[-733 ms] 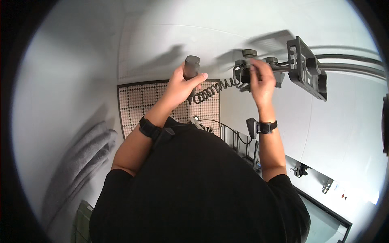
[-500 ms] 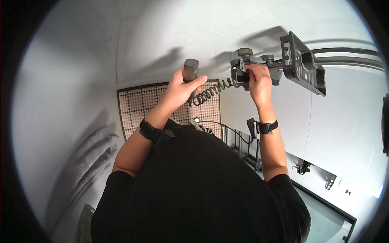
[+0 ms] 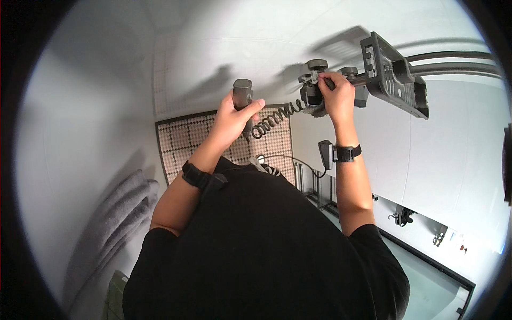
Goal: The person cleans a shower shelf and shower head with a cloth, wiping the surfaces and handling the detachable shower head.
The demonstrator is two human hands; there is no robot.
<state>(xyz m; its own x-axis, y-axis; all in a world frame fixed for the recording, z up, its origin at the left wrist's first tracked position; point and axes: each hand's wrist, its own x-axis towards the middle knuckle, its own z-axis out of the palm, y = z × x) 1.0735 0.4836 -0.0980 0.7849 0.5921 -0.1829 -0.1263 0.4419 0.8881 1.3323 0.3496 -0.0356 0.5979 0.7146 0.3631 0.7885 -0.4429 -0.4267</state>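
Note:
My left hand (image 3: 232,118) is wrapped round a dark grey hand sprayer (image 3: 243,92), its blunt end upward. A black coiled hose (image 3: 274,121) runs from below the sprayer to a dark grey shower mixer (image 3: 312,98) on the wall. My right hand (image 3: 340,97) is at that mixer, fingers pinched together near its top beside a small pale grey part. What lies in the pinch is partly hidden; a dark edge shows at the fingertips. A round knob (image 3: 317,65) stands just beyond these fingers.
A dark slotted rack (image 3: 394,74) sits on pipes (image 3: 456,68) to the right of the mixer. A checked mat (image 3: 186,138) lies below. Grey towels (image 3: 114,226) hang at the left; a black-framed glass panel (image 3: 426,277) is at the lower right.
My right fingers have shifted on the mixer, and a dark edge now shows at their tips. My left hand still holds the sprayer. The view has shifted slightly.

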